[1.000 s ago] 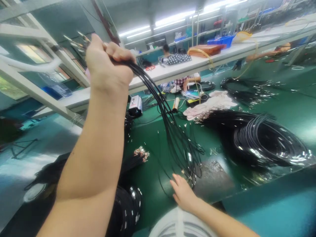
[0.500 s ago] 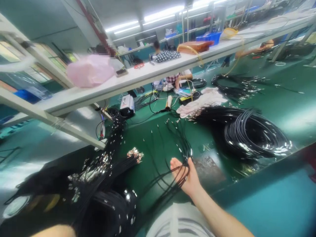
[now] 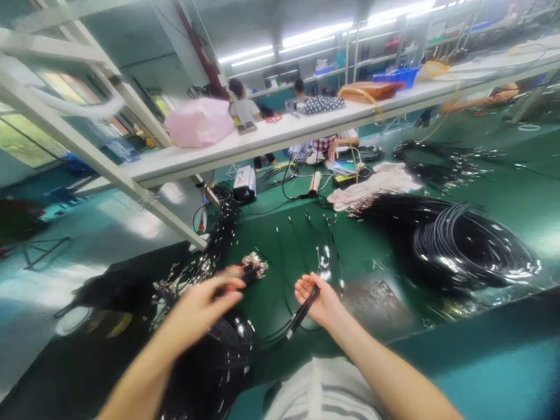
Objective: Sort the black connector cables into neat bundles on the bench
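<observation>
In the head view, my right hand (image 3: 321, 302) is closed around a small bundle of black cables (image 3: 305, 312). Their silver-tipped ends fan out beyond my fingers over the green table, and the other part hangs down towards me. My left hand (image 3: 205, 306) reaches over the left side, its thumb and fingers apart and slightly blurred, with nothing visible between them. Just beyond its fingertips lies a thick cable bundle with copper-coloured ends (image 3: 256, 266); whether the fingers touch it is unclear. Beneath my left forearm sits a coil of black cables (image 3: 219, 361).
A big coil of black cable (image 3: 476, 239) lies on the right, beside a pale cloth (image 3: 376, 185). A white shelf (image 3: 280, 137) crosses above the table, its post (image 3: 168, 213) standing at left. A metal plate (image 3: 375, 304) lies near my right hand. A co-worker's hand (image 3: 335, 149) shows behind the shelf.
My left hand has come up from the lower left edge towards the copper-ended bundle. My right hand's fingers have closed round the cables, now gathered more tightly. The view has shifted left.
</observation>
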Demonstrator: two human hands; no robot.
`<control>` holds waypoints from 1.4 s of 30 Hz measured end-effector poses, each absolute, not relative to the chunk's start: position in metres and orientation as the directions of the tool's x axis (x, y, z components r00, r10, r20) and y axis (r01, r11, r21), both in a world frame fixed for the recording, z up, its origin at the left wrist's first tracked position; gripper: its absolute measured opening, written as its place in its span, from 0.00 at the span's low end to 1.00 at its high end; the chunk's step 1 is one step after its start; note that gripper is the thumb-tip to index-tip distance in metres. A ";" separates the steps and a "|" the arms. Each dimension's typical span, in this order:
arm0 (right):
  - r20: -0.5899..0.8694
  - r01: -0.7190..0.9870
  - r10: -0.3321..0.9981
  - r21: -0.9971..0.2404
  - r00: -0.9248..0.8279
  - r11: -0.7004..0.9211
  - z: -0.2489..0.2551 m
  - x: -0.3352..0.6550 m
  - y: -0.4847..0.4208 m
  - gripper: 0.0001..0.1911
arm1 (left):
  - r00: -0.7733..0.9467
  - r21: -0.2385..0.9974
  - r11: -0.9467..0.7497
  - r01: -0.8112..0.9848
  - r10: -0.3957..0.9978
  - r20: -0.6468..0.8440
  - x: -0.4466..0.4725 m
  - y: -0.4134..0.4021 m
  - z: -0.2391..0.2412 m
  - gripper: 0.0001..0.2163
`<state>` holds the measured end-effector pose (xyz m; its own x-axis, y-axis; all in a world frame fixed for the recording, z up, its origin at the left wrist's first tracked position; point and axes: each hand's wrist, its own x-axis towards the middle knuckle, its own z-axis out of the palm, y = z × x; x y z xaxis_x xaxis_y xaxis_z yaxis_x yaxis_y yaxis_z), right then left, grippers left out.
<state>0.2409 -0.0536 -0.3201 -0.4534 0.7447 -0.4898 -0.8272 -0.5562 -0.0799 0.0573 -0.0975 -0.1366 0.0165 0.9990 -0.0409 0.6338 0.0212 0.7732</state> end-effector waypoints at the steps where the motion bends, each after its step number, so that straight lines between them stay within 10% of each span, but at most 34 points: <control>1: -0.498 -0.819 0.739 -0.093 -0.454 -0.566 -0.320 0.234 -0.055 0.09 | 0.117 0.691 -0.012 0.723 0.988 -0.105 0.068 -0.092 -0.160 0.07; 5: -0.488 -0.804 0.757 -0.169 -0.435 -0.570 -0.323 0.216 -0.056 0.11 | 0.232 0.430 -0.105 0.897 0.939 -0.255 0.120 -0.054 -0.245 0.11; 11: -0.395 -0.691 0.809 -0.430 -0.436 -0.582 -0.337 0.236 -0.079 0.18 | 0.308 0.622 0.026 0.783 0.852 -0.423 0.131 -0.029 -0.297 0.15; 16: -0.223 0.016 0.959 -0.974 -0.177 -0.224 -0.352 0.285 -0.092 0.16 | 0.335 0.676 0.069 0.733 0.829 -0.448 0.134 -0.032 -0.309 0.14; 21: -0.009 0.525 0.999 -0.851 -0.050 0.018 -0.368 0.294 -0.062 0.22 | 0.392 0.727 0.056 0.684 0.813 -0.431 0.153 -0.028 -0.302 0.16; 32: -0.127 0.061 0.990 -0.991 -0.058 -0.123 -0.394 0.288 -0.056 0.31 | 0.295 0.699 0.101 0.708 0.857 -0.422 0.139 0.011 -0.283 0.14; 38: -0.415 -0.355 0.908 -0.858 0.055 -0.370 -0.432 0.289 -0.073 0.33 | 0.243 0.777 0.182 0.602 0.886 -0.395 0.122 0.033 -0.280 0.09; 42: -0.450 -0.090 0.887 -0.884 -0.100 -0.458 -0.439 0.300 -0.075 0.31 | 0.275 0.790 0.209 0.576 0.861 -0.428 0.114 0.040 -0.277 0.10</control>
